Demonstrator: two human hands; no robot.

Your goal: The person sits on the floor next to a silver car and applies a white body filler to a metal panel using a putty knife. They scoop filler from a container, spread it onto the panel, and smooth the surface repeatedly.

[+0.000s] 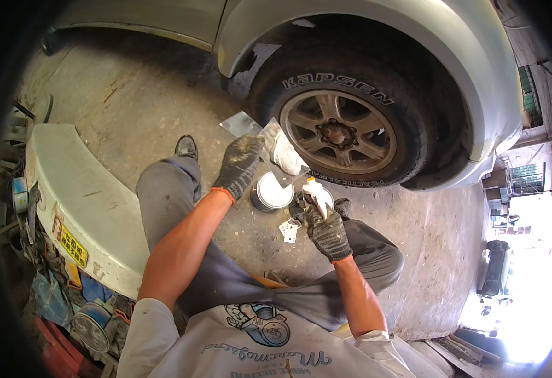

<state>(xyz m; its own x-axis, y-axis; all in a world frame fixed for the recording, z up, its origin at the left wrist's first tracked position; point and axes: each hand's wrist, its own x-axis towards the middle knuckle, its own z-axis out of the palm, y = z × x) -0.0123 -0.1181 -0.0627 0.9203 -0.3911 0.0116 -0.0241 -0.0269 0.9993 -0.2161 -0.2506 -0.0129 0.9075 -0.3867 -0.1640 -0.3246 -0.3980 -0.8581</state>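
Both hands wear dark grey knit gloves with orange cuffs. My left hand (241,162) is closed on the edge of a flat metal sheet (272,132), and a thick mound of white putty (284,154) lies on it. A second flat grey piece (240,124) juts out beyond that hand; whether it is separate I cannot tell. My right hand (327,234) is wrapped round a white squeeze tube (317,196) with an orange-yellow tip pointing up, near the sheet's lower corner. Between the hands, an open can (264,203) of white paste stands on the floor.
A vehicle's wheel (337,133) under a pale fender (477,75) rises just ahead. To the left lies a pale bumper (93,189) beside piled parts and a round lamp (92,331). Small white cards (290,231) lie on the concrete floor (433,252) between my legs.
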